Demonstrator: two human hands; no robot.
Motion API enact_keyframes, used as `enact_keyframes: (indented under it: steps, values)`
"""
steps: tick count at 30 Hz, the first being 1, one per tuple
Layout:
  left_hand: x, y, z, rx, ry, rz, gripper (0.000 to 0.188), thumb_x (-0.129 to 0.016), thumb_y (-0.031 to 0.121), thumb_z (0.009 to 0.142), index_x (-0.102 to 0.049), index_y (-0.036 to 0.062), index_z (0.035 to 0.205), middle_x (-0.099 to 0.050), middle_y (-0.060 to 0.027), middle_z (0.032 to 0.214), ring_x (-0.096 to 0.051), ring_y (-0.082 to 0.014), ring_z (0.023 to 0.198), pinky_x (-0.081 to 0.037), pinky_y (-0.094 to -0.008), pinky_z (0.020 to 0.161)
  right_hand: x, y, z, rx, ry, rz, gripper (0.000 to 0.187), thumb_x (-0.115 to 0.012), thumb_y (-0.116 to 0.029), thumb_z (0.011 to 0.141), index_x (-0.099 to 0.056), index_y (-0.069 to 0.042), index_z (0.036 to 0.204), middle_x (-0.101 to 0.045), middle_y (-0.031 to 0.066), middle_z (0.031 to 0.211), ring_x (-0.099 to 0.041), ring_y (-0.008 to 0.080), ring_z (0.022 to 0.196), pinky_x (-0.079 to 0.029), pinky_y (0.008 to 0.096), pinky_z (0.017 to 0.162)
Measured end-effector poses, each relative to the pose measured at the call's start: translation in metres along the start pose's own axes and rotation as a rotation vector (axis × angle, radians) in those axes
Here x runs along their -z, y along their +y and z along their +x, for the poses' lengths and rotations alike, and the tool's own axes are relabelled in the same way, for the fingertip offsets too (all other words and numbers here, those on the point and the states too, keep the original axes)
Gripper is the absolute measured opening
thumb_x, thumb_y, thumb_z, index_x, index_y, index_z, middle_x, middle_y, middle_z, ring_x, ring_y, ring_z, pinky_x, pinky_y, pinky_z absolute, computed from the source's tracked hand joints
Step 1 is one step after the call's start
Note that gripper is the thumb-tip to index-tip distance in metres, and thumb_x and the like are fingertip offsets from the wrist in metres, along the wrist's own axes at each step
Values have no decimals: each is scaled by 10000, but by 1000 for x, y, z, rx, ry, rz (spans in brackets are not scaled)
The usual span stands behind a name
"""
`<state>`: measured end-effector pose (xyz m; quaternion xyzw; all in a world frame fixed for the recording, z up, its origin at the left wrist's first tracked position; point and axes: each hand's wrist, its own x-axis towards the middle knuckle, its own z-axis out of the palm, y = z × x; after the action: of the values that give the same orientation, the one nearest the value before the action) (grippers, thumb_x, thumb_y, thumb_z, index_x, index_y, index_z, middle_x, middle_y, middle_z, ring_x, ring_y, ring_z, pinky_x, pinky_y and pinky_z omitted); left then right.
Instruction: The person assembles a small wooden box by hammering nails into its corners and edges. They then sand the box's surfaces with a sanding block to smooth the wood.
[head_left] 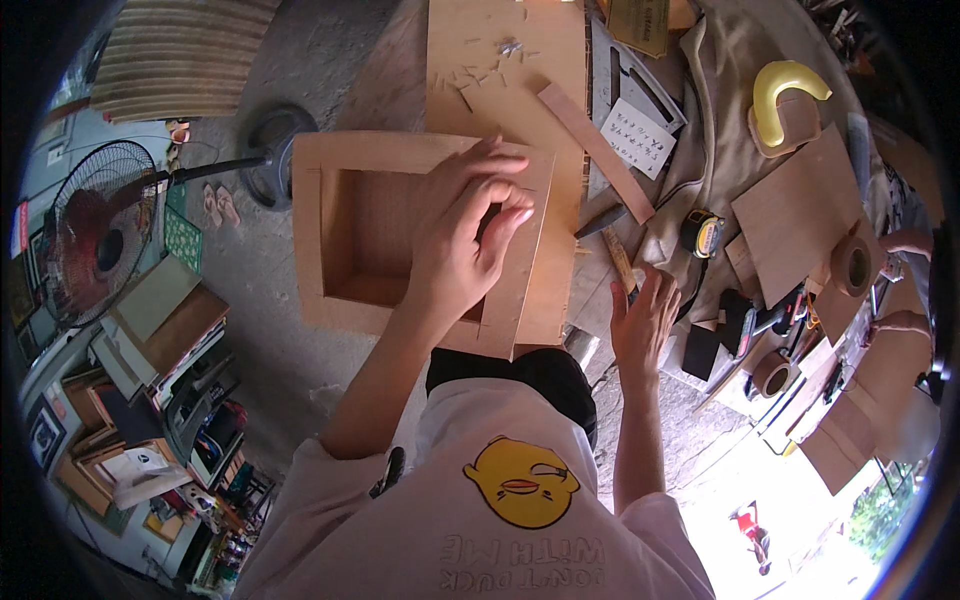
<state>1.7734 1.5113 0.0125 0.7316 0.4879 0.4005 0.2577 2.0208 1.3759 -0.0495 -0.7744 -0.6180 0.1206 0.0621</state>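
– Location of brown open box [310, 235]?
– Centre-left of picture, partly behind left hand [462, 240].
– Finger states?
– Left: curled, thumb near index fingertip; cannot tell if clamped on anything. Right hand [645, 322], right of centre: slightly apart, near wooden handle [618, 260] and tape measure [703, 232].

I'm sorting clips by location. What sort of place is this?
Probably a small workshop: a boxy brown frame by the left hand, a tape measure and a flat brown sheet.
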Motion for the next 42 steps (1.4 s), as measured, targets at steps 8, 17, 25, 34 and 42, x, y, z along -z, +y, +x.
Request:
enact_keyframes:
  steps: [8,17,25,34,42]
  values:
    - [-15,-22,-2,-66,-5,0,87,-783,124,892,-700,128,918,-729,-7,1175,-613,-271,1306,-383,-470,1091,-1,9,-8,-136,-90,188,266,-655,-183,1018,-516,-44,1196,-688,165,926,-673,395,869,-486,492,801]
    - [-16,-20,-1,-57,1,40,71,-797,149,895,-729,133,909,-747,15,1174,-620,-254,1306,-375,-430,1086,26,1,-23,-363,-37,899,343,-577,-261,1091,-514,-6,1311,-552,7,781,-435,86,699,-394,275,643]
    - [-15,-19,0,-74,12,85,101,-815,137,866,-723,145,907,-748,26,1170,-625,-244,1299,-375,-425,1081,77,-41,-19,-297,-54,1203,370,-520,-241,1106,-528,23,1366,-489,-31,710,-409,25,528,-320,214,479]
    - [-15,-20,-3,-94,22,56,152,-831,105,805,-718,166,885,-713,47,1213,-623,-231,1297,-383,-430,1069,111,-52,-13,73,-37,519,266,-622,-142,1037,-585,-16,1268,-711,163,854,-753,303,715,-565,353,622]
    - [-15,-22,-7,-42,20,0,103,-842,150,839,-748,156,882,-734,28,1215,-600,-241,1337,-390,-447,1119,115,-71,-1,225,-16,437,320,-623,-73,1020,-578,-10,1330,-751,218,961,-779,377,811,-594,420,603]
